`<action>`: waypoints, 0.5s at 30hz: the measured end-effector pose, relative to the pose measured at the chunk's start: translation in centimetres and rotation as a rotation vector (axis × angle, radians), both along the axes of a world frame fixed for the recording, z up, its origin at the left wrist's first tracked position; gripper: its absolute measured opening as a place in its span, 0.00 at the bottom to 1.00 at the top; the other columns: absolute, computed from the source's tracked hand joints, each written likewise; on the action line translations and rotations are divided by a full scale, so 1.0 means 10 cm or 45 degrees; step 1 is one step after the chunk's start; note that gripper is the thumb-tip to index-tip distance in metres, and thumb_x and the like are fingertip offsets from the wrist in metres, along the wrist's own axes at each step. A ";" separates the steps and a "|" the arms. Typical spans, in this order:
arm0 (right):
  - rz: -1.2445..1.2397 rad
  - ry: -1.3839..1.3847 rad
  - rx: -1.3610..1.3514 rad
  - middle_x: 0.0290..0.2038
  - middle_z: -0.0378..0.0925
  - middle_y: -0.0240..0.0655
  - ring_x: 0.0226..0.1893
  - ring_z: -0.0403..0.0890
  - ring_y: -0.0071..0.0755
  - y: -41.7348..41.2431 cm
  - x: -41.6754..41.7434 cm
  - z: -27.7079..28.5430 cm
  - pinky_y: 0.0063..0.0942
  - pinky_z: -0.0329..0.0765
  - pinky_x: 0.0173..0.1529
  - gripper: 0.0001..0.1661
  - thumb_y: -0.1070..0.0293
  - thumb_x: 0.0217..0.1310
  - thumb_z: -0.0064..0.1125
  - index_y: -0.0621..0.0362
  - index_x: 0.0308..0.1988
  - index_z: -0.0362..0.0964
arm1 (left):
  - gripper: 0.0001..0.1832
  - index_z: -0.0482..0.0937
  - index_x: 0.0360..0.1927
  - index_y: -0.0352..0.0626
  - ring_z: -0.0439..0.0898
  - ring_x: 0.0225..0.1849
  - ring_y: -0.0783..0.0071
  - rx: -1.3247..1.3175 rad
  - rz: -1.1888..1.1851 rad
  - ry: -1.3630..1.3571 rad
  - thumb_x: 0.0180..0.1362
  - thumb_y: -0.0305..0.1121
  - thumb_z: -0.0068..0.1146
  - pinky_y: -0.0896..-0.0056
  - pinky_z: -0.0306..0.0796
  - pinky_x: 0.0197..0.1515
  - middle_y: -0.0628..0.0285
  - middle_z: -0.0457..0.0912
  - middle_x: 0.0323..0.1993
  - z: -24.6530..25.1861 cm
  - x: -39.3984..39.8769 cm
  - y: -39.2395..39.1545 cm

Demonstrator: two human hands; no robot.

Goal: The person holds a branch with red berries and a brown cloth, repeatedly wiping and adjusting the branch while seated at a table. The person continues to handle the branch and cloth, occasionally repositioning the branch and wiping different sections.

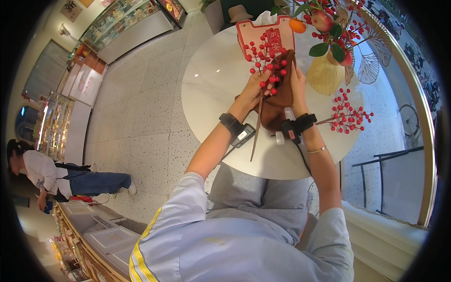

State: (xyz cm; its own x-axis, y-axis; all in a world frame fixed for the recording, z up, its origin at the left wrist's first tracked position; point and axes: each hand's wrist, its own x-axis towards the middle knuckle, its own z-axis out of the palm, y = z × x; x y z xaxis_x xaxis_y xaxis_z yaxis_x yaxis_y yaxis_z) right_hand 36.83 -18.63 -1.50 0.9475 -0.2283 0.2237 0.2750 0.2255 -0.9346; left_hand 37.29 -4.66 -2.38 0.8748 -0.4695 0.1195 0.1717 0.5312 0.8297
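Note:
Over the round white table, my left hand grips a branch of artificial red berries, whose brown stem runs down toward the table's near edge. The same hand is against the left side of a soft brown bag. My right hand has hold of the bag's right side, with its fingers along the raised upper edge. The bag's dark opening shows between my hands, partly hidden by berries. To the right of my right wrist, a second berry branch lies on the table.
A cream ribbed vase with artificial fruit and leaves stands at the right. Behind the berries is a pink and red bag bearing writing. A small translucent piece lies near my right wrist. A person stands at the far left, by a counter.

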 end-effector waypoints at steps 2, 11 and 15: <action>0.149 0.067 0.126 0.31 0.76 0.30 0.31 0.73 0.18 -0.02 -0.02 0.03 0.19 0.71 0.36 0.24 0.52 0.68 0.45 0.64 0.41 0.73 | 0.18 0.73 0.40 0.41 0.68 0.20 0.83 0.051 0.015 0.001 0.65 0.47 0.45 0.83 0.66 0.23 0.69 0.71 0.23 -0.03 0.03 -0.04; -0.023 0.019 0.197 0.32 0.76 0.29 0.34 0.72 0.19 -0.03 0.07 -0.09 0.20 0.70 0.40 0.22 0.53 0.66 0.48 0.64 0.40 0.72 | 0.18 0.72 0.39 0.41 0.68 0.17 0.81 -0.068 0.137 0.100 0.66 0.47 0.41 0.81 0.65 0.24 0.67 0.73 0.23 -0.18 0.17 0.08; -0.237 0.005 0.287 0.34 0.75 0.31 0.35 0.73 0.21 -0.16 0.18 -0.25 0.20 0.70 0.41 0.24 0.52 0.67 0.46 0.65 0.41 0.72 | 0.13 0.72 0.37 0.41 0.68 0.16 0.80 -0.157 0.031 -0.072 0.64 0.41 0.43 0.81 0.64 0.24 0.67 0.72 0.21 -0.03 0.07 0.09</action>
State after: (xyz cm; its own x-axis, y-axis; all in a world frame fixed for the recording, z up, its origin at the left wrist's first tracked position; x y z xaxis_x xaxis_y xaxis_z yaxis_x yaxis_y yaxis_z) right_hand 38.59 -20.22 -4.02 0.8856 -0.4416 0.1438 0.3272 0.3736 -0.8680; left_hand 38.02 -3.71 -2.68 0.8758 -0.4272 0.2247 0.1124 0.6332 0.7657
